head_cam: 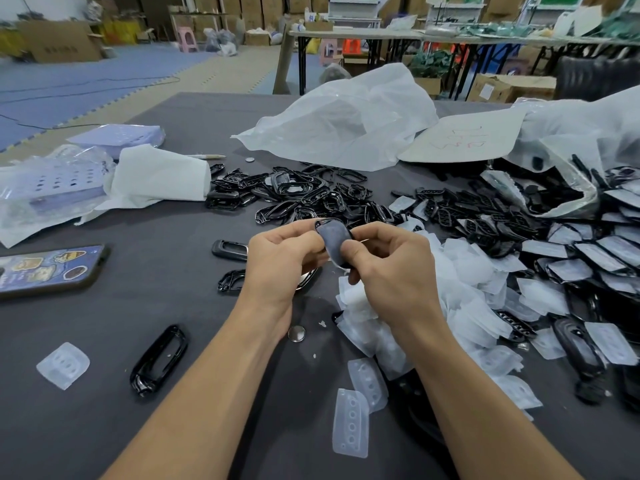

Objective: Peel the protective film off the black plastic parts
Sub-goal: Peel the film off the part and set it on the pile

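Grey cloth covered the bench (166,306). Above it the left grip (277,261) and the right grip (391,268) together pinched one black part (334,242), thumbs on its dull face. Left of the grips lay one phone (48,268), just beneath them one coin cell (296,333), and right of them one heap of peeled films (467,289).

Both arms enter bare from the near edge: the left forearm (207,393) and the right forearm (478,403) lie uncovered along their whole visible length, slim and smooth, with a faint tendon line at the left wrist (266,306). The left hand (280,258) and the right hand (391,268) are bare as well, with plain knuckles and slender fingers. The right thumb (351,254) shows a short, trimmed nail
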`<move>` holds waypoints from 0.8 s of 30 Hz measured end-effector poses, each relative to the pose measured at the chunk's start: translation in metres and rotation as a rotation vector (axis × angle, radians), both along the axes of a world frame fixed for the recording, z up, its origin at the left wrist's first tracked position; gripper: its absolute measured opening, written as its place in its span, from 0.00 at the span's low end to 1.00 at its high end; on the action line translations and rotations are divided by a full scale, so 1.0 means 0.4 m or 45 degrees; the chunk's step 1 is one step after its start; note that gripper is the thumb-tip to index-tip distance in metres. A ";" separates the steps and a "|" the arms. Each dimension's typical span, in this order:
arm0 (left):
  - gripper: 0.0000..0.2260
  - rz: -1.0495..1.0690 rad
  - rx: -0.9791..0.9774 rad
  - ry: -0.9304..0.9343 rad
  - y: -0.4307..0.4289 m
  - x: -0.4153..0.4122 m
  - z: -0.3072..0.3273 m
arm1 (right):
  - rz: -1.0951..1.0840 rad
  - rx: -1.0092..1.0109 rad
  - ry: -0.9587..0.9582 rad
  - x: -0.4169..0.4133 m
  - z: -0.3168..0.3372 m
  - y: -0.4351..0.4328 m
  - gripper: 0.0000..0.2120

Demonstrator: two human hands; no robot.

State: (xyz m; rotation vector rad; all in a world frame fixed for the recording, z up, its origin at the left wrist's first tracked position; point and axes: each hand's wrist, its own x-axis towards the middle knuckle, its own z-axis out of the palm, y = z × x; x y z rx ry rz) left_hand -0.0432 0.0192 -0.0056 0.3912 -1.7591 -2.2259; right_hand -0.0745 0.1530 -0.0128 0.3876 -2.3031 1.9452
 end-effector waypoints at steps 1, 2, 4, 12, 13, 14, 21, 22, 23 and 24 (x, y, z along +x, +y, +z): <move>0.11 -0.020 -0.015 -0.009 -0.003 0.001 0.000 | -0.001 0.002 0.001 -0.001 0.000 0.000 0.06; 0.11 -0.023 -0.029 -0.017 -0.006 0.000 0.000 | 0.000 0.005 0.001 -0.001 -0.001 0.001 0.07; 0.08 0.003 -0.052 -0.033 -0.010 -0.003 -0.001 | 0.002 0.007 -0.001 -0.001 -0.001 0.001 0.06; 0.11 0.067 -0.102 -0.017 -0.006 -0.001 0.000 | 0.012 -0.025 0.020 0.003 0.004 -0.001 0.08; 0.11 0.076 -0.091 -0.020 -0.006 -0.001 0.001 | 0.007 -0.034 0.020 0.003 0.004 -0.001 0.08; 0.11 0.085 -0.077 -0.022 -0.005 -0.002 0.001 | 0.000 -0.043 0.020 0.004 0.005 -0.001 0.08; 0.08 0.041 -0.036 -0.024 -0.011 -0.003 0.000 | -0.015 -0.058 0.022 0.000 0.005 0.002 0.09; 0.09 0.027 -0.045 -0.021 -0.012 -0.003 -0.001 | -0.009 -0.064 0.019 -0.001 0.004 0.003 0.10; 0.10 0.018 -0.056 -0.017 -0.013 -0.003 -0.001 | -0.002 -0.069 0.020 -0.002 0.004 0.003 0.10; 0.11 0.016 -0.068 -0.013 -0.013 -0.003 0.000 | 0.003 -0.070 0.026 -0.004 0.004 0.005 0.10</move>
